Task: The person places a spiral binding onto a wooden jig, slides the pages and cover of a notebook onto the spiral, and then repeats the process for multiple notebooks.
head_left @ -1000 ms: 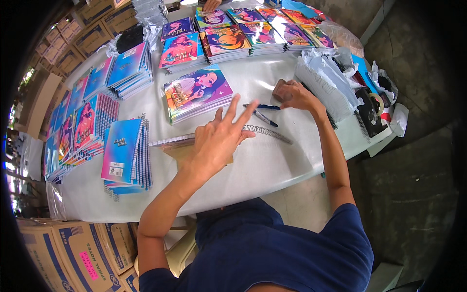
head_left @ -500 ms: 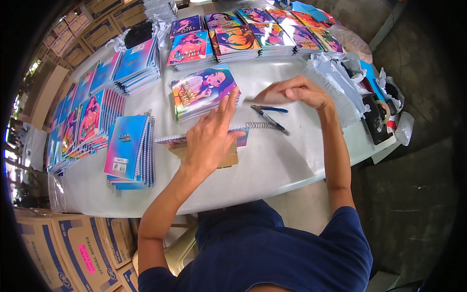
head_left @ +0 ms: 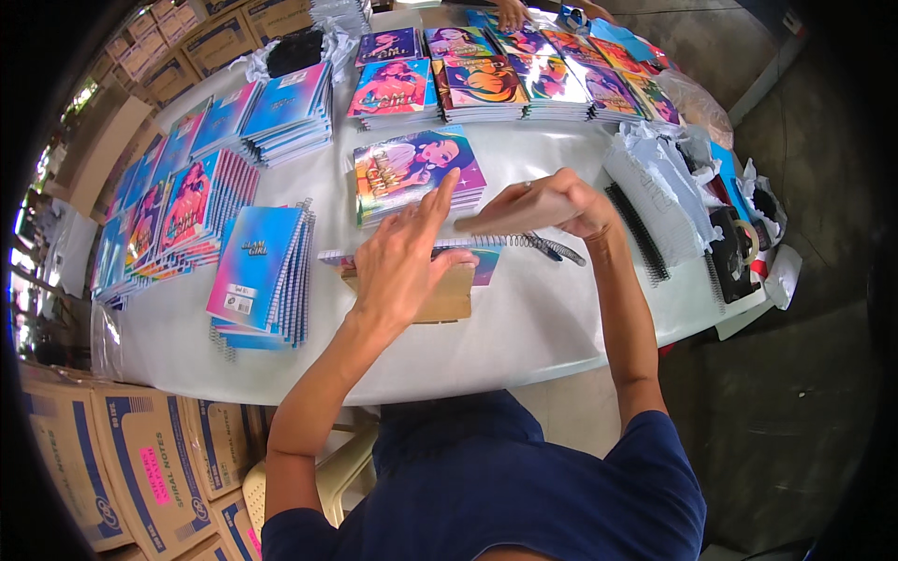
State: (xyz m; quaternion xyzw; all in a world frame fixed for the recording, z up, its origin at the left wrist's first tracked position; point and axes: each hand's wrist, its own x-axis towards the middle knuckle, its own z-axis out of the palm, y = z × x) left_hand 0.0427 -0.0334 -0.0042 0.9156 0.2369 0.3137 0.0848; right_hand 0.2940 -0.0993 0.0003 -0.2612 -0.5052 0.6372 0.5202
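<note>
My left hand (head_left: 400, 266) holds a notebook (head_left: 485, 266) on its edge in front of me, thumb on the near side and fingers reaching over the top. Brown cardboard (head_left: 451, 297) shows below that hand. A dark wire coil (head_left: 505, 240) sticks out from the notebook's right end. Just above the coil is my right hand (head_left: 552, 206), its fingers stretched to the left and blurred by motion; I see nothing held in it. Pliers (head_left: 559, 251) lie behind the coil, partly hidden. Beyond my left hand sits a stack of notebooks (head_left: 412, 168) with a colourful illustrated cover.
Notebook piles (head_left: 257, 266) stand at the left, and more illustrated stacks (head_left: 486, 86) line the back. At right are loose wire coils (head_left: 641, 229), crumpled paper and a tape dispenser (head_left: 734, 238). Another person's hand (head_left: 512, 14) is at the far edge. Cartons (head_left: 154, 458) stand lower left.
My right hand has come down and left, closer to the coil, and now covers part of the pliers. Another person's hand has appeared at the far edge. The whole view has shifted slightly.
</note>
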